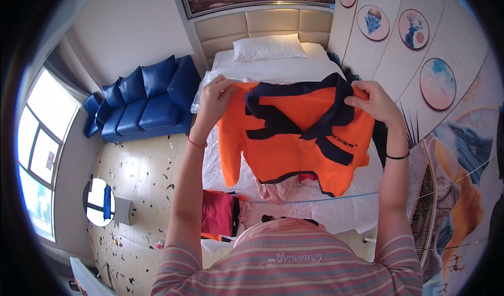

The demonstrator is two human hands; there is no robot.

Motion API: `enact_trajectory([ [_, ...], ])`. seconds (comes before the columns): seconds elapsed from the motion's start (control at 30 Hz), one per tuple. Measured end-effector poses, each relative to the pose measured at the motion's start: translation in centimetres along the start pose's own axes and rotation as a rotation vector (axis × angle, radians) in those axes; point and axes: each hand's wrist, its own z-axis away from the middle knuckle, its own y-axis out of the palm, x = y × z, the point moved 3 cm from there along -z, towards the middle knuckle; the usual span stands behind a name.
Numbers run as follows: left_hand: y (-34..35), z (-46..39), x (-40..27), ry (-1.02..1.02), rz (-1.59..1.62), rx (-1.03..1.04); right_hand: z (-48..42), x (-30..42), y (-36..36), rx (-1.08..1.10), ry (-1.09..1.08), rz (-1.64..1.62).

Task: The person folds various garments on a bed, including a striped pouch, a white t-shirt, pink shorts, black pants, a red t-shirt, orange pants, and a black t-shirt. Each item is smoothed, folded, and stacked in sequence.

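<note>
An orange shirt with a navy collar and navy panels (275, 150) hangs spread above the bed between my raised hands. My left hand (216, 97) pinches one shoulder of it, and my right hand (372, 101) grips the other shoulder beside the collar. The chest panel bears writing. Under its lower hem, a pale pink garment (271, 191) and a bit of red cloth (308, 176) show on the white sheet. A pile of folded garments, red on top (217, 214), lies at the near left part of the bed.
The bed (338, 211) has a white pillow (269, 47) at its headboard. Clear plastic (199, 95) lies along its left edge. A blue sofa (145, 107) stands to the left. Dark scraps lie scattered on the tiled floor (138, 170), near a round mirror (100, 202). A decorated wall is on the right.
</note>
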Motion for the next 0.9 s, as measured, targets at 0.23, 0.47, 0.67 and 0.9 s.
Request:
enact_trajectory([
  [0.23, -3.4, -2.8, -2.0, -0.206, 0.074, 0.211, 0.3, -1.1, -2.9, 0.233, 0.116, -0.115],
  [0.47, -5.4, -4.7, -3.3, -0.297, 0.184, 0.914, 0.6, 0.5, -3.5, 0.493, 0.010, -0.179],
  [0.67, -2.8, -4.7, 0.2, -0.088, -0.355, 0.684, -0.1, 1.5, -1.6, 0.481, 0.007, 0.256],
  [0.9, -0.8, -4.0, 0.6, -0.617, -0.299, 0.651, -0.8, 2.5, -0.9, 0.343, 0.190, 0.484],
])
